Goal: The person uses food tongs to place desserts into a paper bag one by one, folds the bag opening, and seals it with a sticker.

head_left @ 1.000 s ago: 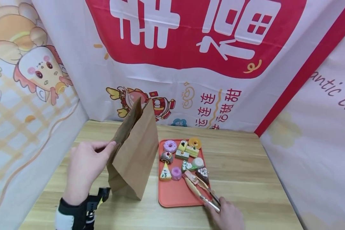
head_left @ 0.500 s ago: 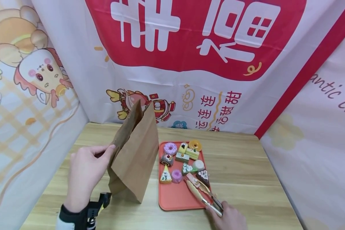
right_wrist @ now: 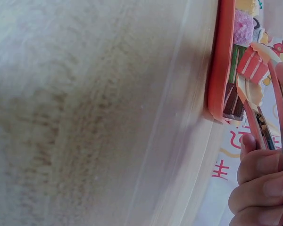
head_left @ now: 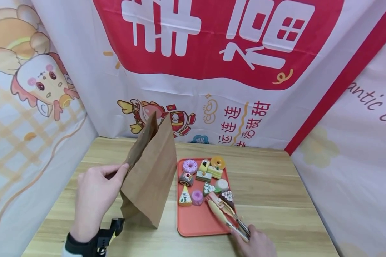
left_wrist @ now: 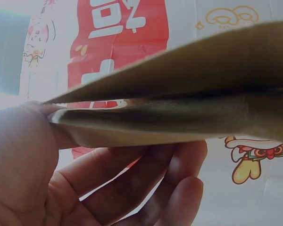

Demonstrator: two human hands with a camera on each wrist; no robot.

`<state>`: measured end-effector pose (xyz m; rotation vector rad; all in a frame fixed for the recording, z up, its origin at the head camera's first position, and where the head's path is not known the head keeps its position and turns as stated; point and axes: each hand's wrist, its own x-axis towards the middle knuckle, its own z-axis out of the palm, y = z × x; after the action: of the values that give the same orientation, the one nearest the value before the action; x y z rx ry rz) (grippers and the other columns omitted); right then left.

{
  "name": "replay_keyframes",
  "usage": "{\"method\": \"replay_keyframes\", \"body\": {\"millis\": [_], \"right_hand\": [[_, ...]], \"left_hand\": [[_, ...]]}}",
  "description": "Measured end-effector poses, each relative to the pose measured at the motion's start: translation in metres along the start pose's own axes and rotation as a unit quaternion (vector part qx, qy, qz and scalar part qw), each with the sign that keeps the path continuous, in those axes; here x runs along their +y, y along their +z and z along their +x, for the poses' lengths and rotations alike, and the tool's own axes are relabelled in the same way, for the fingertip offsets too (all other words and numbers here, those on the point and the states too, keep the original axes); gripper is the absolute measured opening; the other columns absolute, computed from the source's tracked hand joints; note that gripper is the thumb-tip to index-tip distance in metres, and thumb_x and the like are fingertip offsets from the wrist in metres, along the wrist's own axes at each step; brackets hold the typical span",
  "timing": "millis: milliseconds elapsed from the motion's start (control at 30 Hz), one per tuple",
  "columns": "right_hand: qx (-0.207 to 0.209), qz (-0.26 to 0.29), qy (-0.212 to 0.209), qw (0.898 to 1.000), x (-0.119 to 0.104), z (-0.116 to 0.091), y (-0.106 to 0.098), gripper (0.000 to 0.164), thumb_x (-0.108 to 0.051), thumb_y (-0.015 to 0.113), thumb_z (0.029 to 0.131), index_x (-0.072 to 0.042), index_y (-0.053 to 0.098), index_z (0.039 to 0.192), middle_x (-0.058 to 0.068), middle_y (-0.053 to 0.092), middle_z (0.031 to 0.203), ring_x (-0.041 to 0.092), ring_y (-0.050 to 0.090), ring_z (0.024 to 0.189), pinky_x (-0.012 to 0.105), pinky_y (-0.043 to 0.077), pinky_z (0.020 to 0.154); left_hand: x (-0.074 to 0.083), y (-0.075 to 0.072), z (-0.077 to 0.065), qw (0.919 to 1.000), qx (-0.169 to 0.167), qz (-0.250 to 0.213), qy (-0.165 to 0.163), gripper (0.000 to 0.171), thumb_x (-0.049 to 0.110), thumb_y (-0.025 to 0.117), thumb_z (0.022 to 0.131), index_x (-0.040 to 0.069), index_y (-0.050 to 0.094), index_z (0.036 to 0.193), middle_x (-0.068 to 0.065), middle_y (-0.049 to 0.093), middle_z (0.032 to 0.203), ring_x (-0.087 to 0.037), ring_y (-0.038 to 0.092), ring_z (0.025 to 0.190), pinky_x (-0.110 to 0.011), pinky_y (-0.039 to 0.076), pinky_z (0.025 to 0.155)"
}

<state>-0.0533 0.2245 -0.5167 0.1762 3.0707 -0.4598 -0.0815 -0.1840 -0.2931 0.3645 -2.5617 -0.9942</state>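
Well, left hand is pinching a paper bag, right hand is gripping tongs, these straddling a pink cake slice

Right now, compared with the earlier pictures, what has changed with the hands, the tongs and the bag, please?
Very little: the tongs may have closed slightly about the pink cake, though I cannot be sure. Nothing was newly taken or let go. The left hand still pinches the bag, the right hand still holds the tongs, and the tray stays in place.
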Motion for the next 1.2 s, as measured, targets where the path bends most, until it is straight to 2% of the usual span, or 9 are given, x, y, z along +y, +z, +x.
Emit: {"method": "replay_keyframes", "body": {"millis": [233,467,700,900,1200], "right_hand": [[0.007,0.027,0.014,1.000,0.001,0.000,-0.002,0.063,-0.076,0.060,0.079,-0.012,0.056,0.078,0.001,0.042,0.057,0.017,0.041,0.049,0.035,0.030,0.045],[0.030,0.042,0.001,0.999,0.004,0.001,-0.003,0.058,-0.070,0.065,0.079,-0.012,0.057,0.078,0.001,0.043,0.056,0.017,0.042,0.048,0.035,0.031,0.044],[0.010,0.039,0.018,0.999,0.002,0.003,-0.010,0.064,-0.074,0.061,0.080,-0.010,0.059,0.084,0.002,0.044,0.059,0.018,0.042,0.050,0.036,0.029,0.045],[0.042,0.052,0.010,0.998,0.003,0.006,-0.011,0.058,-0.069,0.066,0.079,-0.012,0.058,0.080,0.004,0.049,0.058,0.020,0.047,0.048,0.039,0.032,0.043],[0.081,0.067,-0.015,0.994,0.000,0.013,-0.019,0.053,-0.065,0.068,0.081,-0.013,0.057,0.078,0.002,0.044,0.055,0.020,0.044,0.047,0.037,0.032,0.042]], "left_hand": [[0.003,0.000,-0.001,0.9999,0.005,0.004,-0.009,0.030,0.038,0.068,0.092,0.011,0.080,0.097,-0.009,0.073,0.088,-0.028,0.069,0.081,-0.039,0.047,0.057],[0.003,0.001,-0.001,0.9998,0.009,0.008,-0.012,0.030,0.039,0.068,0.092,0.012,0.080,0.097,-0.008,0.073,0.087,-0.029,0.068,0.083,-0.042,0.047,0.061],[0.000,0.002,-0.003,0.9997,0.009,0.013,-0.016,0.030,0.040,0.067,0.092,0.013,0.080,0.097,-0.006,0.074,0.087,-0.028,0.068,0.082,-0.040,0.048,0.059],[0.000,0.003,-0.003,0.9996,0.011,0.016,-0.021,0.030,0.040,0.067,0.092,0.013,0.081,0.097,-0.007,0.074,0.088,-0.030,0.068,0.085,-0.042,0.049,0.061],[0.002,0.004,-0.002,0.9995,0.016,0.019,-0.019,0.029,0.039,0.067,0.092,0.013,0.081,0.097,-0.007,0.074,0.089,-0.033,0.068,0.087,-0.044,0.049,0.063]]}}
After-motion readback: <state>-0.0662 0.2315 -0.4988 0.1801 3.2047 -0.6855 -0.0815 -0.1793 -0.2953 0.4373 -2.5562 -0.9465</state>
